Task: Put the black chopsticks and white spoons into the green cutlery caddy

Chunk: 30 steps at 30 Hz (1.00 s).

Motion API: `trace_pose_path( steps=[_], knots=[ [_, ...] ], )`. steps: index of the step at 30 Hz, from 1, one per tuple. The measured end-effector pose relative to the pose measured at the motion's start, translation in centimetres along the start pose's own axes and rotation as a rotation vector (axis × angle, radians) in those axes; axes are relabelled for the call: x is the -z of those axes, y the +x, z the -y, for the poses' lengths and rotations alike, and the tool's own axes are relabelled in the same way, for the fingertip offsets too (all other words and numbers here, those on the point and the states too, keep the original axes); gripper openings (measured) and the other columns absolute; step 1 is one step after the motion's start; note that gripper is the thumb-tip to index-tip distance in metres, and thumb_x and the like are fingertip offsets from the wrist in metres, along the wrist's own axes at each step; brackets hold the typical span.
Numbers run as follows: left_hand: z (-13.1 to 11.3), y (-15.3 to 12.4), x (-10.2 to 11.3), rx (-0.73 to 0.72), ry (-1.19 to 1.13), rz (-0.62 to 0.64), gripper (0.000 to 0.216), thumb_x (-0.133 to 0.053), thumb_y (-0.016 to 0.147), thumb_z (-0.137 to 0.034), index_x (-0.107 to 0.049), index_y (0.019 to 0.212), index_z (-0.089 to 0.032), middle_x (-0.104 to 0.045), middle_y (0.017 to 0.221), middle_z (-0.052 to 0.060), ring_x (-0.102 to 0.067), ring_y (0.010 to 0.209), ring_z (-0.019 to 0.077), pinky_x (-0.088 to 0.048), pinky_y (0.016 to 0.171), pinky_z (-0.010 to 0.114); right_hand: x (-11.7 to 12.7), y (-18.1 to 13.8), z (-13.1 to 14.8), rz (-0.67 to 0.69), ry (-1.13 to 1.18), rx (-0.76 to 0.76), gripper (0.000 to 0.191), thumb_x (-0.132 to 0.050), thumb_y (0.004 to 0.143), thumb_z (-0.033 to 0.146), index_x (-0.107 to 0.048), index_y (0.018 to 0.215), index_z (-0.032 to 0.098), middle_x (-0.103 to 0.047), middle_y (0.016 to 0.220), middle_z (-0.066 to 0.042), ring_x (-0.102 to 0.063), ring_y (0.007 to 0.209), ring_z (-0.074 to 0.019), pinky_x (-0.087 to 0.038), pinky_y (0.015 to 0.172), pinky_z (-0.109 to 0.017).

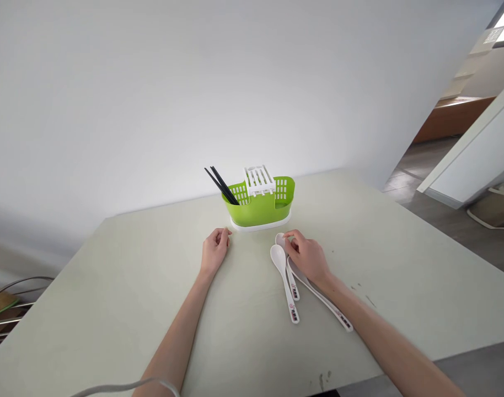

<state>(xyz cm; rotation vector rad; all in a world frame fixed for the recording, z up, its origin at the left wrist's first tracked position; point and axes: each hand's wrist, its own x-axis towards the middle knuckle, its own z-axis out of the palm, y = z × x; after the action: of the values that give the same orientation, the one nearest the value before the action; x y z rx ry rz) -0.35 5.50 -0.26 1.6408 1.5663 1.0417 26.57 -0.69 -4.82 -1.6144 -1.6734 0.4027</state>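
A green cutlery holder (260, 205) with a white divider stands on a white base near the table's far side. Black chopsticks (221, 185) lean out of its left compartment. Three white plastic spoons (285, 275) lie side by side on the table in front of it, bowls toward the holder. My right hand (307, 256) rests over the spoons, its fingers curled on the bowl of one spoon (280, 239). My left hand (214, 249) lies on the table just left of the holder's base, fingers loosely curled, with nothing visible in it.
The pale green table (111, 286) stands against a white wall. Metal wire racks and a cable (4, 309) sit off its left edge. To the right, a doorway opens onto a dark floor and a white panel (467, 160).
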Motion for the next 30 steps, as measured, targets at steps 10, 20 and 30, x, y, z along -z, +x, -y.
trace_pose_path(
  steps=[10, 20, 30],
  knots=[
    [0.2, 0.0, 0.0, -0.023, 0.006, -0.003, 0.043, -0.052, 0.096, -0.060, -0.067, 0.087, -0.020, -0.054, 0.062, -0.003, -0.041, 0.054, 0.0131, -0.034, 0.055, 0.027, 0.1, 0.0, 0.0, -0.012, 0.028, -0.025, 0.034, -0.040, 0.102, 0.047, -0.065, 0.106, 0.023, -0.056, 0.056, 0.005, -0.048, 0.051, -0.0174, -0.029, 0.058, -0.029],
    [-0.2, -0.8, -0.4, -0.150, 0.157, 0.005, 0.041, -0.048, 0.100, -0.054, -0.068, 0.089, -0.021, -0.052, 0.061, -0.004, -0.044, 0.056, 0.0138, -0.037, 0.059, 0.028, 0.6, 0.1, 0.4, -0.001, 0.126, -0.075, 0.036, -0.040, 0.102, 0.051, -0.063, 0.105, 0.023, -0.050, 0.054, 0.006, -0.044, 0.050, -0.0176, -0.030, 0.058, -0.029],
    [-1.2, -4.2, -3.2, -0.611, 0.330, 0.071, 0.023, -0.048, 0.104, -0.033, -0.064, 0.093, -0.021, -0.062, 0.072, 0.001, -0.053, 0.063, 0.0143, -0.042, 0.064, 0.027, 0.9, -0.1, 1.0, -0.015, 0.177, -0.091, 0.035, -0.043, 0.101, 0.052, -0.063, 0.104, 0.023, -0.050, 0.053, 0.006, -0.044, 0.050, -0.0178, -0.032, 0.057, -0.029]
  ],
)
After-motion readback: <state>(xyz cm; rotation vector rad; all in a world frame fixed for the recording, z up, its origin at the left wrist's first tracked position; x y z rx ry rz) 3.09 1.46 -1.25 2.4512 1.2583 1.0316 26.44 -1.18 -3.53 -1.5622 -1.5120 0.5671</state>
